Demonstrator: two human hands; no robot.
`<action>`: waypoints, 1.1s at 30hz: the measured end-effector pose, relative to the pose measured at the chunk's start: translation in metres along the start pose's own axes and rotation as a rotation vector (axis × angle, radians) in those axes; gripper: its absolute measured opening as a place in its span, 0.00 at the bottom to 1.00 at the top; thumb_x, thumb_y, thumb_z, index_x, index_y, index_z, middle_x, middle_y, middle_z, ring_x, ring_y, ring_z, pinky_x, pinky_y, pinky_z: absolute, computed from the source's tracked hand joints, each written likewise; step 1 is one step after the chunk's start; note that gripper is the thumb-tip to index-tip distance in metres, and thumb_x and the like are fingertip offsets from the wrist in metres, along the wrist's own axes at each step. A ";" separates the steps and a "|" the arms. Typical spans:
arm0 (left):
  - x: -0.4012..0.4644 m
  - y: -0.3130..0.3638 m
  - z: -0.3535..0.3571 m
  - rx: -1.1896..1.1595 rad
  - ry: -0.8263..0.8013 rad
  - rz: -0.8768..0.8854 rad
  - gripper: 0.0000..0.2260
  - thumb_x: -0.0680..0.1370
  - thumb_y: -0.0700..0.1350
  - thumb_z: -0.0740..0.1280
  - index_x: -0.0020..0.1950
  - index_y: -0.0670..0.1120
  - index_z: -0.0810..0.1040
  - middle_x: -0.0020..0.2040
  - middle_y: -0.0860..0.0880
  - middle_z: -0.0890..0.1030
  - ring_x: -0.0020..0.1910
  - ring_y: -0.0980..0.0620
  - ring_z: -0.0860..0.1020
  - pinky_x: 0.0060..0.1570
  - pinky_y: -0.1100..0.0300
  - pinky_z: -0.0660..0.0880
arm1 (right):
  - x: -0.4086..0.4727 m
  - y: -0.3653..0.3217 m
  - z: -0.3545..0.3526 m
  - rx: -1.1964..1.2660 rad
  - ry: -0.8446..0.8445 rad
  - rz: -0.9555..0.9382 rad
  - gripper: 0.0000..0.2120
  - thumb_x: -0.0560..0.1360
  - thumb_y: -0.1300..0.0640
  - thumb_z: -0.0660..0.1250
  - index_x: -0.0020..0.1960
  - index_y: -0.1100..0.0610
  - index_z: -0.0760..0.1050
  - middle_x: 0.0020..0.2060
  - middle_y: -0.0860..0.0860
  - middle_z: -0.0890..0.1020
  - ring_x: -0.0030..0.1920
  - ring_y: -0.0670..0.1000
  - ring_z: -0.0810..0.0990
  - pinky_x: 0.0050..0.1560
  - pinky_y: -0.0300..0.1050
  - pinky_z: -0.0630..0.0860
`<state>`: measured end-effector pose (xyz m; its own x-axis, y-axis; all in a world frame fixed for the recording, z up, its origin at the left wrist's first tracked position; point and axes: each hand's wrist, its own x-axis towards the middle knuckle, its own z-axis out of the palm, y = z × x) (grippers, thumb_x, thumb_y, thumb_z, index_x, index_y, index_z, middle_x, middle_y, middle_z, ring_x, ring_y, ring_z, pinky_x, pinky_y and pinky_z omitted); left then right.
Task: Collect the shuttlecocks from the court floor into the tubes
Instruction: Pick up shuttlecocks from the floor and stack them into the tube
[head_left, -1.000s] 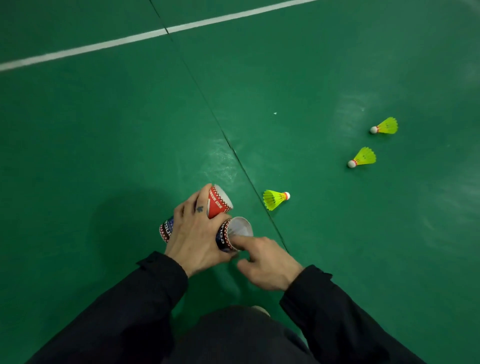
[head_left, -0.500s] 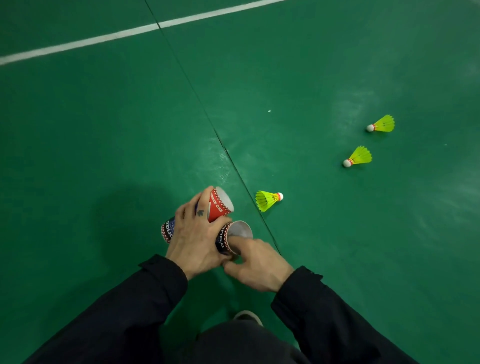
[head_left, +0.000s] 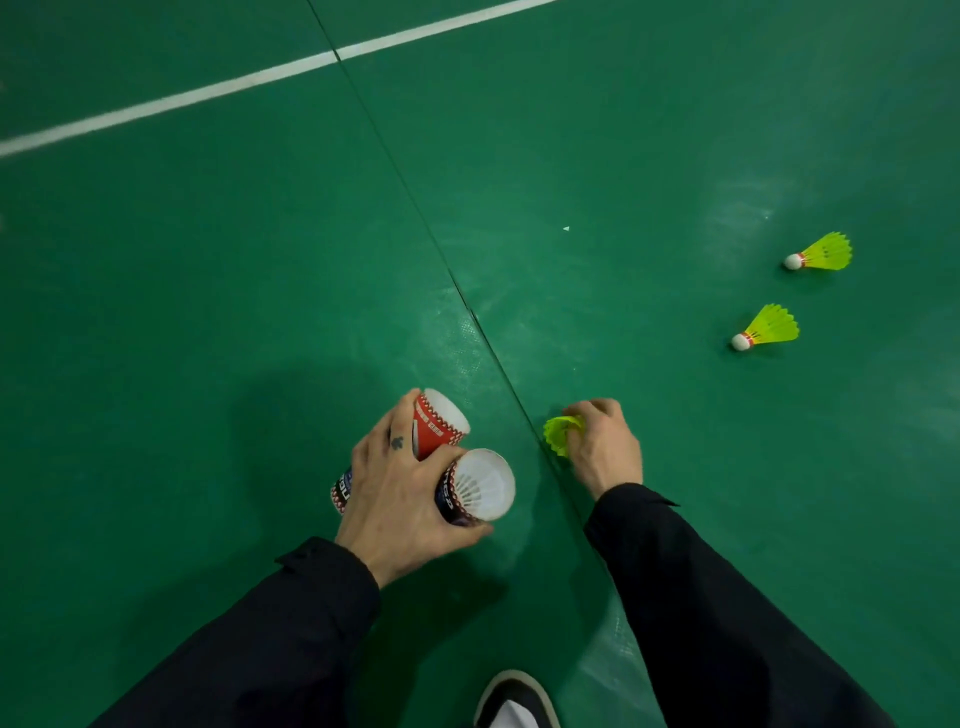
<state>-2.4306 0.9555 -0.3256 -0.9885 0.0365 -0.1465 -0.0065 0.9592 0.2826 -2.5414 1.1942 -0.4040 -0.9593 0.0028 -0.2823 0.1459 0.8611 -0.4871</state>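
Head view looks down on green court floor (head_left: 208, 312). At seven o'clock the left hand (head_left: 400, 499) clutches two tubes together, the red tube (head_left: 436, 423) and the dark tube (head_left: 475, 486), mouths tipped toward five o'clock so the other hand can load them; white feathers already show inside the dark one. Just right of the seam (head_left: 415, 208), the right hand (head_left: 602, 447) pinches a yellow shuttlecock (head_left: 558, 434) off the floor. Two more shuttlecocks (head_left: 769, 327) (head_left: 823, 252) lie well apart at two o'clock, awaiting collection.
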 end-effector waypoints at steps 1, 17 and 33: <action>0.003 -0.002 -0.003 0.000 -0.010 0.013 0.37 0.61 0.76 0.69 0.63 0.56 0.80 0.82 0.37 0.55 0.75 0.32 0.63 0.72 0.33 0.64 | 0.001 -0.002 -0.004 0.096 0.057 0.043 0.10 0.80 0.59 0.65 0.60 0.57 0.81 0.57 0.58 0.81 0.54 0.63 0.82 0.52 0.51 0.75; 0.179 0.133 -0.204 0.004 -0.073 0.828 0.34 0.63 0.74 0.72 0.64 0.62 0.75 0.83 0.39 0.55 0.82 0.38 0.57 0.75 0.37 0.64 | 0.006 -0.120 -0.280 0.668 0.229 -0.132 0.12 0.68 0.51 0.65 0.50 0.51 0.77 0.47 0.53 0.82 0.46 0.55 0.81 0.51 0.58 0.79; 0.330 0.275 -0.191 -0.049 -0.134 1.512 0.43 0.65 0.70 0.74 0.75 0.54 0.70 0.82 0.37 0.59 0.80 0.36 0.61 0.74 0.38 0.66 | 0.015 -0.035 -0.332 0.480 0.425 -0.011 0.26 0.79 0.31 0.56 0.49 0.53 0.79 0.41 0.48 0.83 0.43 0.51 0.81 0.46 0.58 0.78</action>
<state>-2.7875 1.1775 -0.1156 -0.0505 0.9745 0.2188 0.9623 -0.0112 0.2718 -2.6410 1.3332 -0.1165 -0.9592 0.2812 0.0289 0.1329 0.5388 -0.8319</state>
